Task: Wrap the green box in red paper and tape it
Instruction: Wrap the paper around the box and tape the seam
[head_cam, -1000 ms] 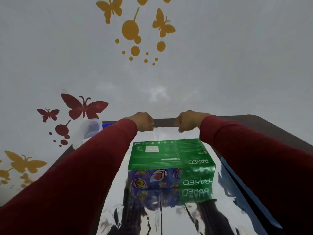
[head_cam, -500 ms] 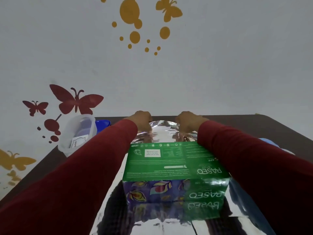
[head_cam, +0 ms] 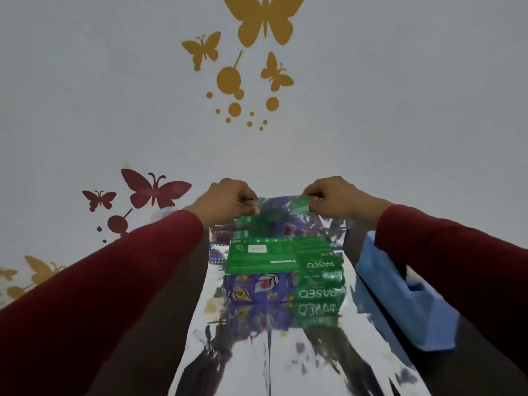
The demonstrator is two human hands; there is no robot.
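**Far edge lifted, box still bare**

Across the middle of the frame lay the paper, mirror side up; the green box sat on it at centre, unwrapped and untaped, long axis left to right, lettering upside down. Left hand and right hand each pinched the paper's raised far edge.

Two hands: left hand, right hand. One green box. One shiny sheet of paper. One blue thing at right. Two red sleeves. On wall, two red butterflies, at least five yellow butterflies.
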